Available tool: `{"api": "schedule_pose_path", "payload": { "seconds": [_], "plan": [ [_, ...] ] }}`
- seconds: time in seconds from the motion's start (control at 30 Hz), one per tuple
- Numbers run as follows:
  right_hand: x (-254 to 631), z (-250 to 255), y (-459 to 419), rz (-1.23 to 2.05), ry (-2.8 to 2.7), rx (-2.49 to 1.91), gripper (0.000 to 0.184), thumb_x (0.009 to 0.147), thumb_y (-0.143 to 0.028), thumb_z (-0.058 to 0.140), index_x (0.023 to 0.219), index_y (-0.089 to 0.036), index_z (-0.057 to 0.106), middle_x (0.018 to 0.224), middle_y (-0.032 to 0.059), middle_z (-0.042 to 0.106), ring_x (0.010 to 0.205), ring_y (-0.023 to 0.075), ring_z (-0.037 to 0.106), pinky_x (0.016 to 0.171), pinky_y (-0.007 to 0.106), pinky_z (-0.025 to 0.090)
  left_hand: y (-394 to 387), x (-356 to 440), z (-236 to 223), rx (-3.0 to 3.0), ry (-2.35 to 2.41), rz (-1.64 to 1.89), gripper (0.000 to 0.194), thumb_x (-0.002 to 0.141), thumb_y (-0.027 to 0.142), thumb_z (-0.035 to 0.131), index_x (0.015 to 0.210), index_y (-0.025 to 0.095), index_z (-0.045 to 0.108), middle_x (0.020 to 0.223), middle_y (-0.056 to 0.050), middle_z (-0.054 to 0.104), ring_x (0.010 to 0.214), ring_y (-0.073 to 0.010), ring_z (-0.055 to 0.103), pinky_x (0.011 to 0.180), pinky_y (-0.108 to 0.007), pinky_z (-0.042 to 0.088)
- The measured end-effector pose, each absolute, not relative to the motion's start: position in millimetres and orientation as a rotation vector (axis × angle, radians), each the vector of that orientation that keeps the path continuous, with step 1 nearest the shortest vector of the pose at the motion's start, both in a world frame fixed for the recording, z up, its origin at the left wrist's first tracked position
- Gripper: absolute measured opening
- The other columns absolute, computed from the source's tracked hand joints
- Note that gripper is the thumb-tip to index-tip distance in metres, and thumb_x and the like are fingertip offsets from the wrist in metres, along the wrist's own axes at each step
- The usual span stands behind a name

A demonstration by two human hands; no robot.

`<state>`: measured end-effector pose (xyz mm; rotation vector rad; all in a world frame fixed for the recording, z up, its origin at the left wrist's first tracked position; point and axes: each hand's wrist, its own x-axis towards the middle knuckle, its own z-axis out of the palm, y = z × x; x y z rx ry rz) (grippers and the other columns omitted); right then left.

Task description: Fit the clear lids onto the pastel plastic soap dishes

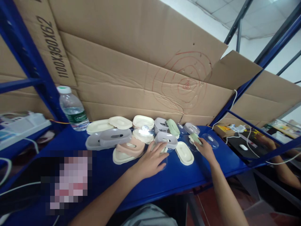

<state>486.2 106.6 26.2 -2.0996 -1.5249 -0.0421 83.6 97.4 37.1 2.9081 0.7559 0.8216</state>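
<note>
Our right hand (204, 148) had its fingers pinched on a pale green plastic piece (194, 137) at the blue worktop's (231, 160) right side, while our left hand (151, 159), fingers loosely spread, hovered around a lavender slotted shell (172, 142).

The cardboard (63, 61) bears "1100X380X62" in black, running sideways; the lettering on the bottle's green label (78, 117) is too small to read.
</note>
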Motion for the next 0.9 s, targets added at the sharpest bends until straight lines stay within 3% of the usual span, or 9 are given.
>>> {"api": "schedule_pose_path", "payload": {
  "seconds": [0.17,0.33,0.47,0.63,0.7,0.9],
  "plan": [
    [467,60,109,-0.150,-1.447,-1.923,0.059,0.093,-0.061,0.051,0.123,-0.016,0.074,0.107,0.0161,0.080,0.097,0.0332,0.072,0.079,0.038,0.053,98,85,36,2.900,0.785,0.780,0.034,0.096,0.034,0.068,0.128,0.025,0.072,0.162,-0.014,0.046,0.151,-0.0369,0.041,0.124,-0.067,0.024],
    [399,102,144,-0.125,-1.492,-1.655,0.060,0.093,-0.065,0.056,0.122,-0.015,0.074,0.112,0.0145,0.080,0.098,0.0316,0.071,0.086,0.038,0.054,98,85,36,2.909,0.787,0.755,0.035,0.098,0.035,0.066,0.130,0.023,0.070,0.164,-0.016,0.044,0.152,-0.0371,0.040,0.123,-0.070,0.025],
    [355,100,175,-0.006,-1.631,-1.484,0.057,0.097,-0.062,0.054,0.127,-0.016,0.071,0.119,0.0136,0.078,0.105,0.0318,0.071,0.094,0.042,0.053,97,84,38,2.901,0.787,0.788,0.034,0.098,0.033,0.066,0.130,0.022,0.069,0.163,-0.017,0.045,0.152,-0.0362,0.039,0.123,-0.069,0.026],
    [309,97,201,-0.078,-2.026,-1.321,0.041,0.104,-0.050,0.055,0.130,-0.024,0.071,0.136,0.0113,0.072,0.131,0.0348,0.059,0.113,0.055,0.037,95,85,37,2.891,0.783,0.790,0.036,0.097,0.032,0.068,0.131,0.022,0.068,0.162,-0.017,0.046,0.152,-0.0373,0.040,0.123,-0.070,0.025],
    [275,106,215,-0.081,-2.242,-1.197,0.034,0.104,-0.043,0.059,0.132,-0.028,0.071,0.140,0.0086,0.070,0.137,0.0328,0.054,0.116,0.055,0.030,95,85,37,2.880,0.797,0.791,0.036,0.097,0.031,0.067,0.132,0.023,0.067,0.161,-0.017,0.046,0.152,-0.0369,0.040,0.123,-0.070,0.024],
    [179,127,252,-0.069,-2.472,-1.093,0.031,0.101,-0.026,0.066,0.132,-0.025,0.071,0.145,0.0107,0.066,0.136,0.0287,0.056,0.115,0.051,0.031,97,82,40,2.846,0.824,0.777,0.036,0.096,0.032,0.068,0.131,0.025,0.068,0.150,-0.016,0.055,0.151,-0.0349,0.041,0.125,-0.067,0.022]
  ]
}}
